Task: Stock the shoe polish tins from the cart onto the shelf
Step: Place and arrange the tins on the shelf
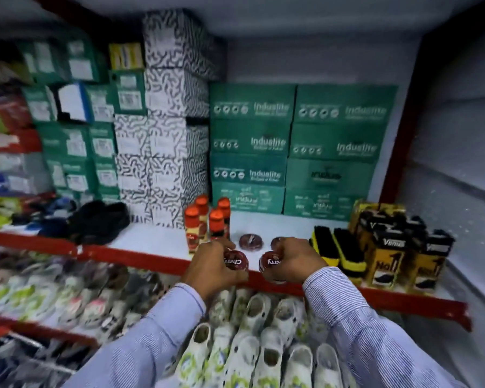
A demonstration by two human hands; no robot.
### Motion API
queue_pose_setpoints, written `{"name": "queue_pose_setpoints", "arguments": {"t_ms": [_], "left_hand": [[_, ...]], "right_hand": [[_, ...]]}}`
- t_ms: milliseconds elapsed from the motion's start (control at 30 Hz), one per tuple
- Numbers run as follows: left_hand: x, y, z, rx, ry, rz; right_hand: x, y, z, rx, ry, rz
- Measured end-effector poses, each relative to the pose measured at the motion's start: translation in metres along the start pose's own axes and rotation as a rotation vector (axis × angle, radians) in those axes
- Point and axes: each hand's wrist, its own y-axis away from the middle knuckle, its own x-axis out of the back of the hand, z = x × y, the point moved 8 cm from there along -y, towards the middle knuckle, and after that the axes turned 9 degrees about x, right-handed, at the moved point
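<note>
Shoe polish tins at centre frame, over the red shelf edge [151, 257].
Green boxes [300, 147] fill my upper centre. My left hand [210, 268] grips one red tin [235, 261]; my right hand [294, 259] grips another tin [270, 264]; a third tin [251, 242] lies flat just behind.

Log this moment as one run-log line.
left hand: holding tin | right hand: holding second tin | shelf: one tin placed | stage: at shelf edge, placing
</note>
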Motion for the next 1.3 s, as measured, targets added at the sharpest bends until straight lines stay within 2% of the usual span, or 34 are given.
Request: {"name": "queue_pose_setpoints", "arguments": {"t_ms": [167,300,533,700,800,933,1000,1167,1300], "left_hand": [[-0.028,-0.048,0.023,0.014,0.035,-0.004],[-0.052,-0.073,0.022,0.041,0.039,-0.006],[-0.08,-0.094,0.014,0.042,-0.002,-0.042],[-0.086,-0.099,0.01,0.037,-0.023,-0.024],[-0.091,-0.108,0.007,-0.002,-0.018,-0.054],[-0.082,-0.124,0.016,-0.053,-0.093,0.036],[-0.083,-0.133,0.018,-0.038,-0.1,0.031],[-0.101,-0.152,0.01,0.022,-0.149,-0.06],[-0.108,-0.163,0.006,0.033,-0.137,-0.082]], "right_hand": [[0.016,-0.029,0.031,-0.11,-0.033,0.107],[0.006,-0.041,0.045,-0.149,-0.025,0.127],[-0.021,-0.062,0.059,-0.073,0.043,0.044],[-0.028,-0.069,0.071,-0.123,-0.007,0.068],[-0.029,-0.073,0.073,-0.105,-0.03,0.056],[-0.019,-0.086,0.072,-0.062,0.04,0.111],[-0.017,-0.093,0.066,-0.02,0.047,0.134],[-0.038,-0.107,0.062,0.053,0.139,-0.021],[-0.044,-0.113,0.069,0.079,0.148,-0.05]]}}
